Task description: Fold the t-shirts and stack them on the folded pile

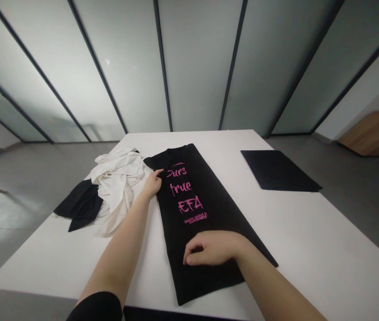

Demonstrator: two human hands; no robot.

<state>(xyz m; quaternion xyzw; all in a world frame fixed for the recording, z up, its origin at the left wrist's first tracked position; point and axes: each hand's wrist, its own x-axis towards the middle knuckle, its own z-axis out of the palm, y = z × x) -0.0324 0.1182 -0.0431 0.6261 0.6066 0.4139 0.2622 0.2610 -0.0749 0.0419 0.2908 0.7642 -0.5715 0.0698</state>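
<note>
A black T-shirt (222, 214) with pink lettering lies folded into a long strip on the table, slanting from the far middle towards me. My left hand (152, 183) rests at its left edge near the collar end, index finger stretched out onto the cloth and the other fingers bent. Over the lower part of the shirt is my right hand (212, 247), its fingers loosely curled downward with a gap behind the thumb. No cloth shows inside it, and whether its fingertips touch the shirt is hard to tell.
On the left, a crumpled heap of white cloth (118, 174) lies with a black piece of cloth (82, 203) beside it. A flat, folded black stack (279, 169) sits at the right of the white table (313, 236). Frosted glass panels (199, 67) stand behind the table.
</note>
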